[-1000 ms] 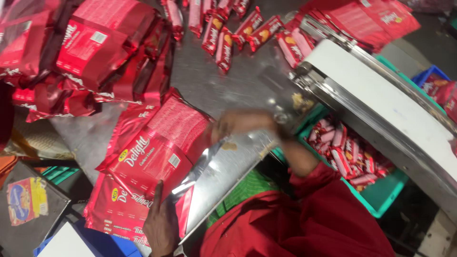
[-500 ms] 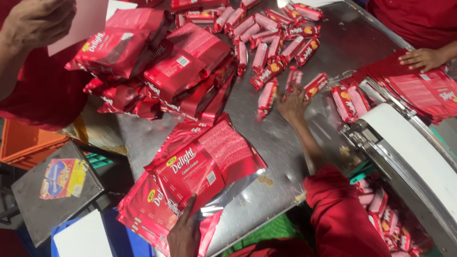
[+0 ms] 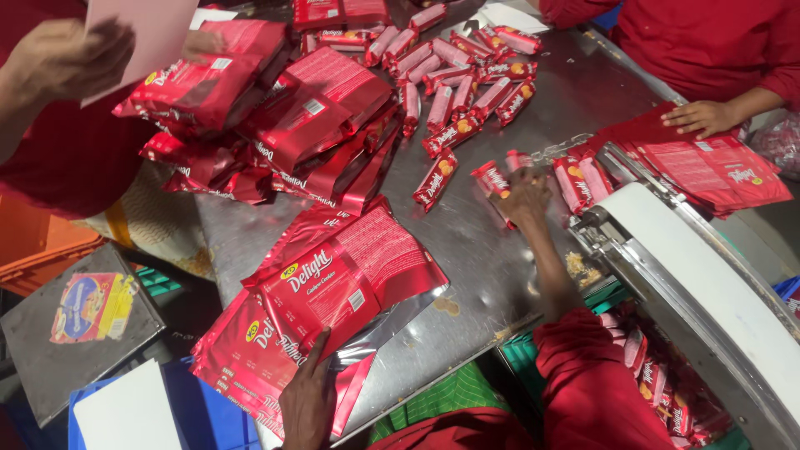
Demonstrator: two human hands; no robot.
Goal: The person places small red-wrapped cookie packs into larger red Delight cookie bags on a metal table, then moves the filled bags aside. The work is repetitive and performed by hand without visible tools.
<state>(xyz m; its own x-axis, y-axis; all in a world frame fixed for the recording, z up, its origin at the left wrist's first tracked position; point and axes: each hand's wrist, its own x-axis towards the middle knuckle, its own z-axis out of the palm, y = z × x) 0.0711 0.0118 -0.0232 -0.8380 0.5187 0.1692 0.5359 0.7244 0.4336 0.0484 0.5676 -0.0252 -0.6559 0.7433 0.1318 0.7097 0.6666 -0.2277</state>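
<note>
My left hand [image 3: 307,402] rests flat on a stack of empty red foil bags [image 3: 329,296] at the near edge of the steel table [image 3: 492,267], fingers pressing the top bag. My right hand [image 3: 523,200] reaches out across the table and closes over a small red biscuit pack [image 3: 492,179], next to more small packs [image 3: 583,177] lying by the conveyor's end. Several small red packs [image 3: 454,75] are scattered farther back.
A pile of filled red bags [image 3: 283,117] lies at the left. A person's hand [image 3: 71,58] holds a card at top left. Another person's hand [image 3: 704,117] rests on flat red wrappers [image 3: 717,167]. A white conveyor belt [image 3: 700,283] runs at the right above a green crate [image 3: 642,375].
My right hand has reached farther out from the table's near edge to the small packs by the conveyor. My left hand stays on the bag stack.
</note>
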